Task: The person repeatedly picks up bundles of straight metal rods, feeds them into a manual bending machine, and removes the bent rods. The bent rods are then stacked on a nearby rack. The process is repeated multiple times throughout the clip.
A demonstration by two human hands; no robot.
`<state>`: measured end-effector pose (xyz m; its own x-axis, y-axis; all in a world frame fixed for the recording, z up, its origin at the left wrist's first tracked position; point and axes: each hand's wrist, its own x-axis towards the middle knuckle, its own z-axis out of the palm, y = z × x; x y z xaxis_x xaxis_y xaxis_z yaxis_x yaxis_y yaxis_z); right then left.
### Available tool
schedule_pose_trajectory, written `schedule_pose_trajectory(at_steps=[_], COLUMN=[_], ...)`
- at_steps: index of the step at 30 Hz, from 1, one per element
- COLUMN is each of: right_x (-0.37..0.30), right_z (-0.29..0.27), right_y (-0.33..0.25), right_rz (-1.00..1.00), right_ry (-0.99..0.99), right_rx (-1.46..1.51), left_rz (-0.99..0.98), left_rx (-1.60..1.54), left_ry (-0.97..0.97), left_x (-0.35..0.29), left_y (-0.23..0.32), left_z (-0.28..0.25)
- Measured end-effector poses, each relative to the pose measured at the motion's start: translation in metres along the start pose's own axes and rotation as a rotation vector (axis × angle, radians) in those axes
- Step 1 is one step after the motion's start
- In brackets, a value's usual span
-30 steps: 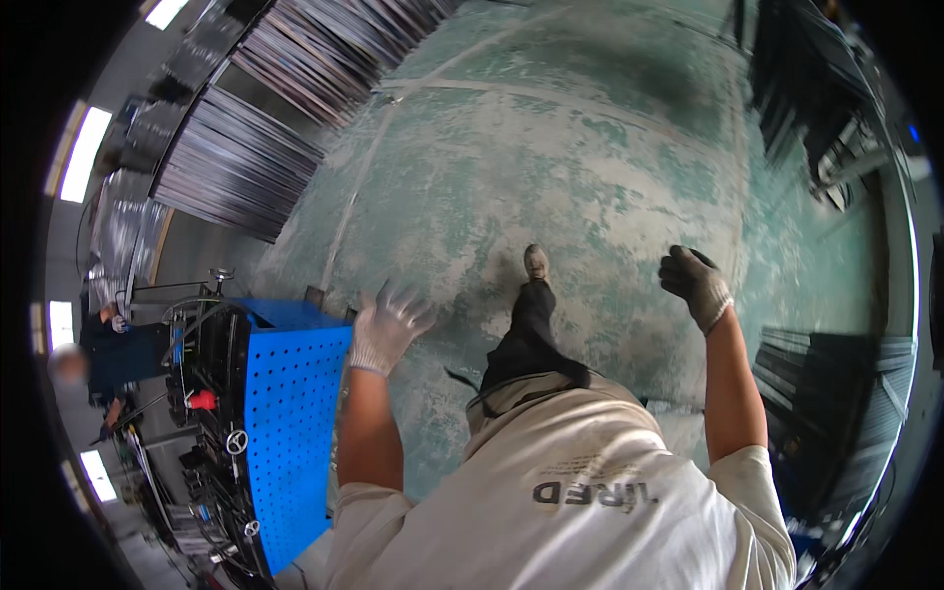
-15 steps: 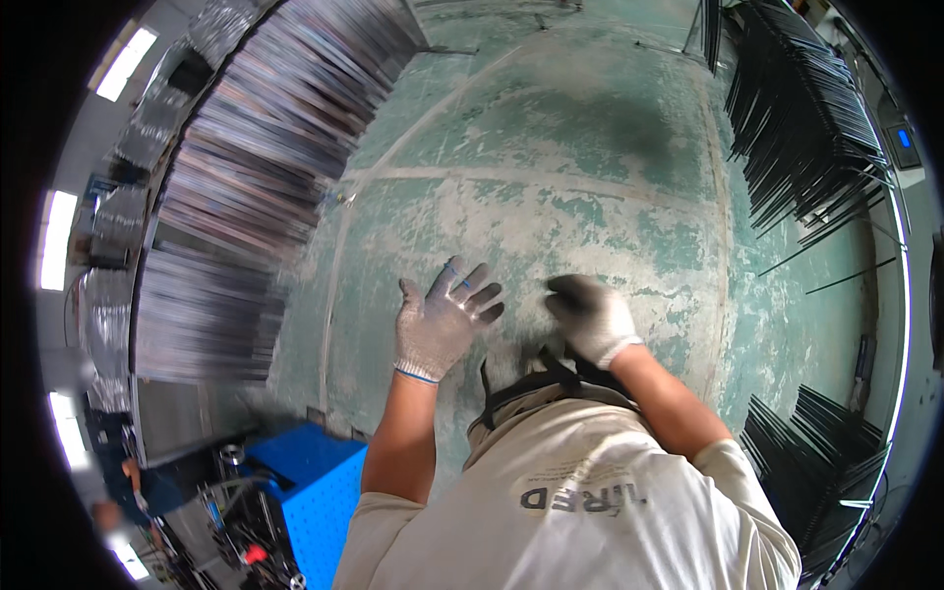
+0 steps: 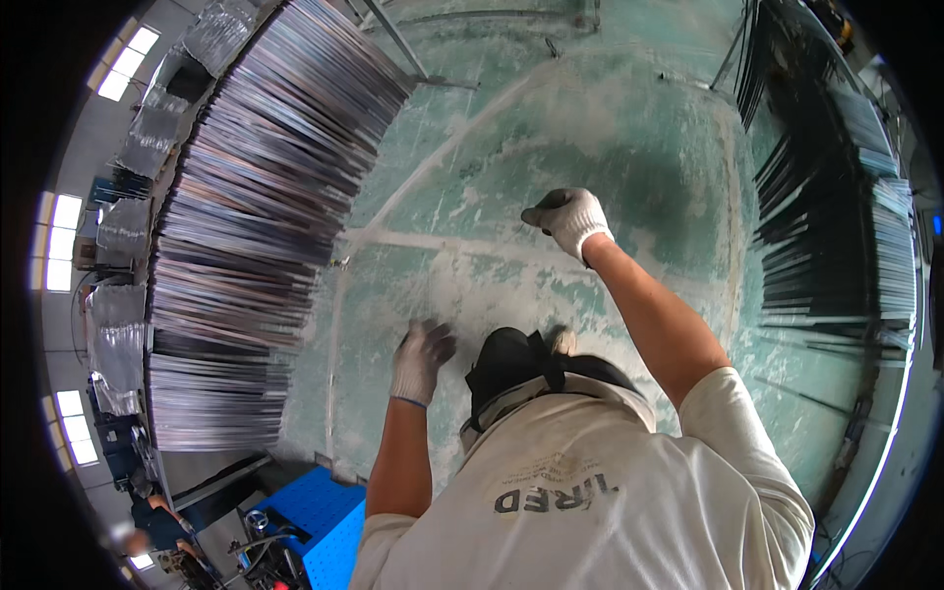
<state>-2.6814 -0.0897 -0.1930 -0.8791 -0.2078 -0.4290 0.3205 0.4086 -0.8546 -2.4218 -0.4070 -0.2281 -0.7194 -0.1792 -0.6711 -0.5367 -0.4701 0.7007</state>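
My left hand wears a white knit glove with grey, worn fingers. It hangs low over the floor, left of my waist, with fingers stretched out, a little smeared by motion, and nothing in them. My right hand, in a similar glove with a dark palm side, reaches farther forward over the floor. Its fingers are curled in, thumb against them, and no object shows in them. Neither hand touches anything. Below them are my dark waistband and light T-shirt.
Long thin strips fill a rack along the left. Dark rods hang on a rack at the right. A blue perforated cart stands lower left, near a person. Worn green floor lies between the racks.
My right hand has swung forward, away from my waist. My left hand has drawn back toward my body. The racks have shifted in view as my head moved.
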Motion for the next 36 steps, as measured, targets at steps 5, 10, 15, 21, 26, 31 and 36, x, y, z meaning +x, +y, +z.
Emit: schedule_pose_trajectory(at_steps=[5,10,15,21,26,31,36], right_x=[0.153,0.285,0.380,0.523,0.643,0.769,0.870], right_z=[-0.100,-0.204,-0.298,-0.423,-0.540,-0.649,-0.761], right_y=[-0.051,-0.093,-0.093,-0.101,-0.144,-0.152,-0.158], right_rz=[-0.146,0.113,0.154,-0.016,0.090,0.199,-0.078], right_ry=[0.051,0.180,0.341,0.274,0.283,0.275,0.320], right_rx=[-0.095,-0.135,-0.199,0.134,0.393,0.066,0.030], left_rz=[-0.219,-0.380,-0.150,0.058,0.119,-0.289,0.242], left_rx=[-0.464,-0.819,-0.012,0.410,0.414,0.375,1.011], left_ry=[0.012,-0.286,0.148,0.099,0.117,0.177,-0.023], left_x=[0.138,0.330,0.479,0.596,0.710,0.760,0.799], left_y=[-0.009,-0.029,0.120,0.321,0.364,0.299,0.308], left_z=[-0.013,-0.020,0.131,0.315,0.431,0.509,0.662])
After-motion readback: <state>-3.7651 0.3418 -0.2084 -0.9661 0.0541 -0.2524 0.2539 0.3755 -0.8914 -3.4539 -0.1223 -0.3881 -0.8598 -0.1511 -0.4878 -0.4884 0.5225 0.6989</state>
